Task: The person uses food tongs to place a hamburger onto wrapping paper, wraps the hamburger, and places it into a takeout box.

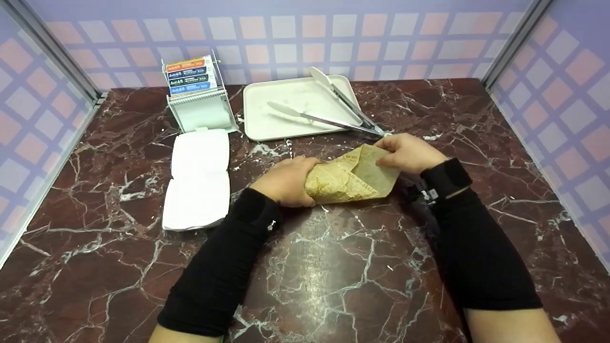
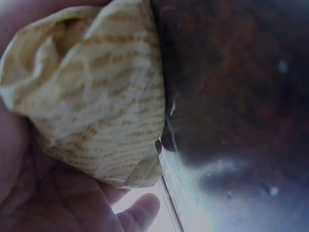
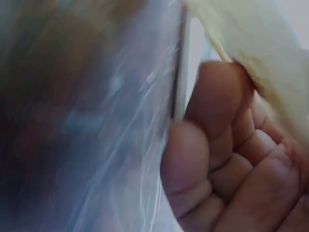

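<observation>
A bundle wrapped in printed yellow-brown paper (image 1: 333, 183) lies on its side at the middle of the table; what it holds inside is hidden. My left hand (image 1: 287, 181) grips its rounded, crumpled left end, thumb on the near side. In the left wrist view the folded end of the wrapping paper (image 2: 104, 104) sits against the palm. At the right, the paper spreads into a flat loose flap (image 1: 379, 174). My right hand (image 1: 412, 153) pinches the far edge of that flap, and the right wrist view has curled fingers (image 3: 217, 101) beside the paper (image 3: 270, 48).
Metal tongs (image 1: 333, 121) rest across a white tray (image 1: 262, 131) just behind the bundle. To the left lies an open white box (image 1: 198, 183), below a stand (image 1: 205, 112) with several small coloured packs (image 1: 190, 76). Tiled panels (image 1: 286, 33) border the marbled table (image 1: 333, 286).
</observation>
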### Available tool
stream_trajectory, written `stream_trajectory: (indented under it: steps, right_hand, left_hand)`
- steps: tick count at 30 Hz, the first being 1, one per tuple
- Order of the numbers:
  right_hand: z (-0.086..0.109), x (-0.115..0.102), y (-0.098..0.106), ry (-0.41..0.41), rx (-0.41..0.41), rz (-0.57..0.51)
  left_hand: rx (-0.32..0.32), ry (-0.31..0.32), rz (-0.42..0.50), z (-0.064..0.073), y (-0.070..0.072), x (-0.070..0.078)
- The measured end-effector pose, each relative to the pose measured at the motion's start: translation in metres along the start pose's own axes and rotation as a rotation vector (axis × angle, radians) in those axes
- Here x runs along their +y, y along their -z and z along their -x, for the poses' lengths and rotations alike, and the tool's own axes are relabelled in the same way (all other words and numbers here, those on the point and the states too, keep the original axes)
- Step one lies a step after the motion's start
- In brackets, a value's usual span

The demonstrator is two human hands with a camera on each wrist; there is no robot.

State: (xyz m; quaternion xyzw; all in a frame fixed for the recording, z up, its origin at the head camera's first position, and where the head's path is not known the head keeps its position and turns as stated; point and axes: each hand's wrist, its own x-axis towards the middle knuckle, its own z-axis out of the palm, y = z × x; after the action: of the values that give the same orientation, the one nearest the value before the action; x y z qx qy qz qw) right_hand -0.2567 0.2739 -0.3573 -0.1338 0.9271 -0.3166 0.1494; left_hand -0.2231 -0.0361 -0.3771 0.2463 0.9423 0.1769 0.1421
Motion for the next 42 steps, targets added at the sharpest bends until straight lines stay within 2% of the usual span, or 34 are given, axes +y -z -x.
stream_trajectory:
  steps: [6, 8, 10, 13, 15, 17, 23, 30, 32, 36, 38, 42]
  right_hand:
    - [0.001, -0.002, -0.002, 0.016, -0.006, -0.331]
    - [0.0, -0.002, -0.006, -0.003, -0.024, -0.499]
    - [0.0, -0.002, -0.009, -0.047, -0.024, -0.593]
    - [-0.003, -0.001, -0.017, -0.094, -0.113, -0.908]
    - [-0.003, -0.001, -0.021, -0.106, -0.178, -1.048]
    - [-0.004, -0.002, -0.027, -0.105, -0.273, -1.242]
    - [-0.002, -0.008, -0.035, -0.065, -0.414, -1.406]
    - [-0.009, -0.01, -0.041, 0.132, -0.535, -1.514]
    - [-0.009, -0.014, -0.043, 0.136, -0.519, -1.517]
    - [-0.005, -0.029, -0.05, 0.065, -0.35, -1.473]
    - [-0.003, -0.037, -0.054, 0.027, -0.291, -1.467]
    - [0.002, -0.053, -0.061, 0.001, -0.28, -1.508]
  left_hand:
    - [0.009, 0.002, 0.008, 0.001, 0.0, 0.001]
    - [0.008, 0.002, 0.009, 0.001, 0.0, 0.001]
    - [0.006, 0.004, 0.007, 0.001, 0.0, 0.001]
    - [0.009, 0.002, 0.008, 0.001, 0.0, 0.001]
    - [0.013, -0.001, 0.009, 0.001, 0.0, 0.001]
    - [0.016, -0.004, 0.012, 0.001, 0.0, 0.001]
    - [0.014, 0.004, 0.021, 0.002, 0.0, 0.001]
    - [0.016, 0.009, 0.014, 0.003, 0.0, 0.003]
    - [0.018, 0.011, 0.012, 0.003, 0.0, 0.003]
    - [0.011, 0.019, 0.008, 0.003, 0.0, 0.003]
    - [0.008, 0.022, 0.005, 0.002, 0.0, 0.003]
    - [0.013, 0.023, 0.0, 0.002, -0.001, 0.004]
